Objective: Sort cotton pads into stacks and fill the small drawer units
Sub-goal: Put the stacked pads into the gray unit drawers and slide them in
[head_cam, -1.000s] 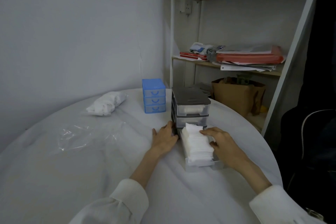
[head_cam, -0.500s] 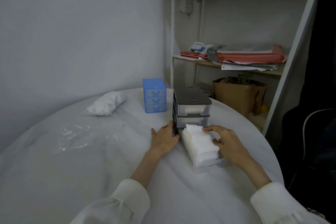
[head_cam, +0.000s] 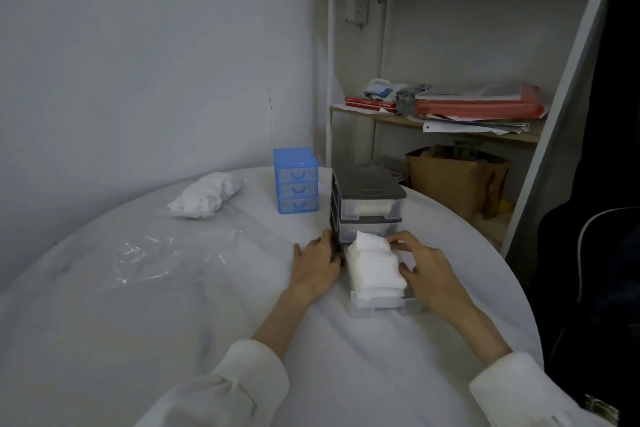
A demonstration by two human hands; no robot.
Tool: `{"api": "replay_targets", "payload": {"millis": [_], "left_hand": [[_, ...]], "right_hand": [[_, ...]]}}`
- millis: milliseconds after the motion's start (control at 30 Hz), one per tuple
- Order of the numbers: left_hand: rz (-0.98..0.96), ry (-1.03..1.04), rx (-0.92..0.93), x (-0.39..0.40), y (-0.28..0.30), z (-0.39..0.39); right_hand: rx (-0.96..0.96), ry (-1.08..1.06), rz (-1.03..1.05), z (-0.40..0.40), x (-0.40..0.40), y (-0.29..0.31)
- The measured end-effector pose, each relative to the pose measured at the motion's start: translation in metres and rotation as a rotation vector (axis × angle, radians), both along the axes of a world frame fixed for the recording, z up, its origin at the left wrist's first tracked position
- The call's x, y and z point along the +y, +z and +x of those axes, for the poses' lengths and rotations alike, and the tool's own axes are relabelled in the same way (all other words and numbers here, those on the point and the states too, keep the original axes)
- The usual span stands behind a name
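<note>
My left hand [head_cam: 317, 262] lay flat against the grey drawer unit [head_cam: 367, 204], I think to steady it. My right hand [head_cam: 424, 269] curled around the cotton pads [head_cam: 375, 269] in the pulled-out bottom drawer [head_cam: 384, 307], pressing them into order.

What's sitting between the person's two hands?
In the head view, the pulled-out bottom drawer, packed with white cotton pads, lies between the left hand and right hand.
</note>
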State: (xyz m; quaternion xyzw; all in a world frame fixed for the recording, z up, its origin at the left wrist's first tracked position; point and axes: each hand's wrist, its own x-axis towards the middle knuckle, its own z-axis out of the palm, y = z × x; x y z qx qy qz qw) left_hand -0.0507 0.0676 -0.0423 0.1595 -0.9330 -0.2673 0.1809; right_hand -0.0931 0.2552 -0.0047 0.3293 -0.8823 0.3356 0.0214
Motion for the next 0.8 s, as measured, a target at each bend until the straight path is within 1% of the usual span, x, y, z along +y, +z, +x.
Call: {"api": "replay_targets", "payload": {"millis": [33, 100, 167, 300, 433, 567, 633, 800], "left_hand": [[0.024, 0.01, 0.039, 0.002, 0.0, 0.002], [0.12, 0.038, 0.173, 0.007, 0.003, 0.007], [0.218, 0.012, 0.256, 0.014, 0.006, 0.016], [0.224, -0.153, 0.223, 0.027, 0.005, 0.03], [0.169, -0.247, 0.223, 0.031, 0.005, 0.034], [0.134, -0.237, 0.191, 0.031, 0.002, 0.033], [0.085, -0.221, 0.165, 0.028, 0.0, 0.032], [-0.041, -0.174, 0.098, 0.022, -0.004, 0.03]], "right_hand": [[-0.002, 0.018, 0.004, -0.001, 0.002, 0.0], [-0.018, 0.045, 0.01, -0.002, 0.005, 0.0], [-0.029, 0.069, 0.03, -0.003, 0.008, -0.002], [0.007, 0.092, 0.09, -0.004, 0.007, -0.005], [0.038, 0.094, 0.127, -0.007, 0.005, -0.008], [0.058, 0.06, 0.201, -0.011, 0.003, -0.006], [0.065, 0.051, 0.221, -0.011, 0.002, -0.004], [0.053, 0.142, 0.23, -0.014, 0.002, -0.001]]}}
